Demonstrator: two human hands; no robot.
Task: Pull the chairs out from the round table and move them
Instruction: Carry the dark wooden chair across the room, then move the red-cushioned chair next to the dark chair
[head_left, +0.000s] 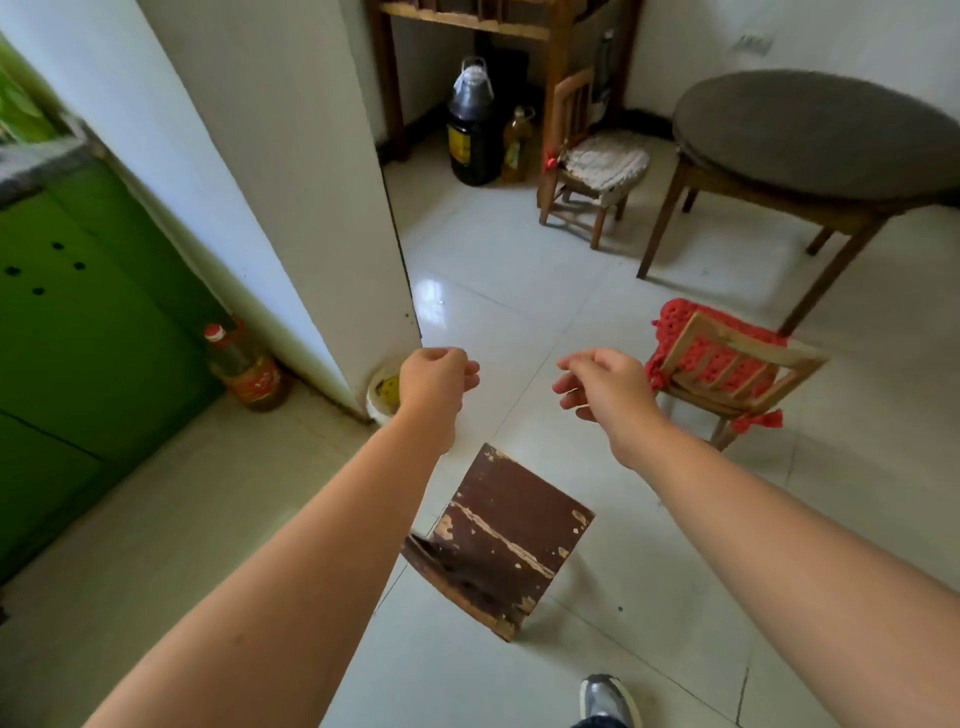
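- Two bare hands, mine, reach forward over a pale tiled floor (519, 270), and neither one touches anything
- My left hand (436, 382) hangs in the air with its fingers loosely curled inward; it holds nothing
- My right hand (605, 387) hovers level with it, a clear gap between the two, with fingers loosely bent and slightly spread; it also holds nothing
- Far right, towards the back of the room, a round table (815, 135) with a dark grey top stands on wooden legs
- One small wooden chair with a red crocheted cushion (727, 364) stands just to the right of my right hand, its slatted back towards me, out from under the table top and near the table's front leg
- One more small wooden chair with a white cushion (597, 166) stands farther off, to the left of the table and close against a wooden shelf unit (467, 21)
- Below my hands, between my forearms, a low dark brown stool (506, 540) with chipped paint sits on the floor
- Under the shelf unit, a large dark jug (470, 124) and a smaller yellow bottle (517, 145) stand side by side
- On my left a white wall corner (291, 182) juts out, with a white bowl (382, 395) at its foot, partly hidden by my left wrist
- Farther left is a green cabinet (78, 338), and a red-capped bottle (244, 369) stands on the floor beside it
- At the bottom edge, the toe of my grey shoe (605, 701) shows
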